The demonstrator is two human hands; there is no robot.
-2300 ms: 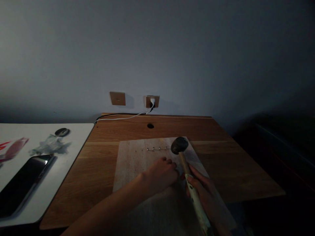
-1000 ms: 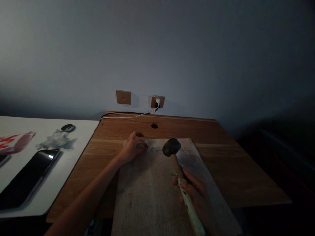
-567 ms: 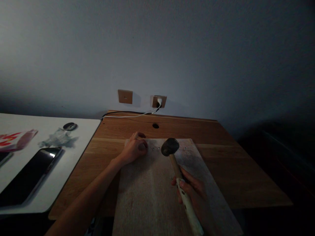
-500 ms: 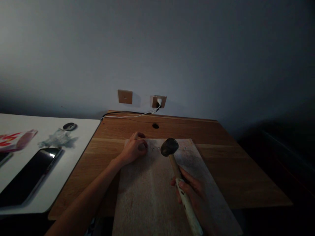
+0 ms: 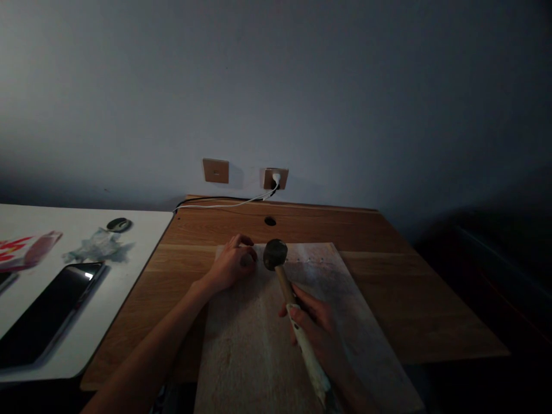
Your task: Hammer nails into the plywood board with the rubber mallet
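My right hand is wrapped round the pale, worn handle of a hammer with a dark, rounded head. The head is over the far part of a wooden board, just right of my left hand. Whether it touches the board I cannot tell. My left hand rests on the board's far left corner with its fingers curled in; anything between them is hidden. Several small shiny spots, perhaps nails, run in a row across the board to the right of the hammer head.
The board lies on a brown wooden desk with a round cable hole. A white table at left bears a phone, crumpled clear plastic, a dark round object and a red-and-white packet. Cables run to a wall socket.
The hammer and my right hand have moved left, bringing the head nearer my left hand and uncovering more of the shiny spots. My left hand stays in place on the board.
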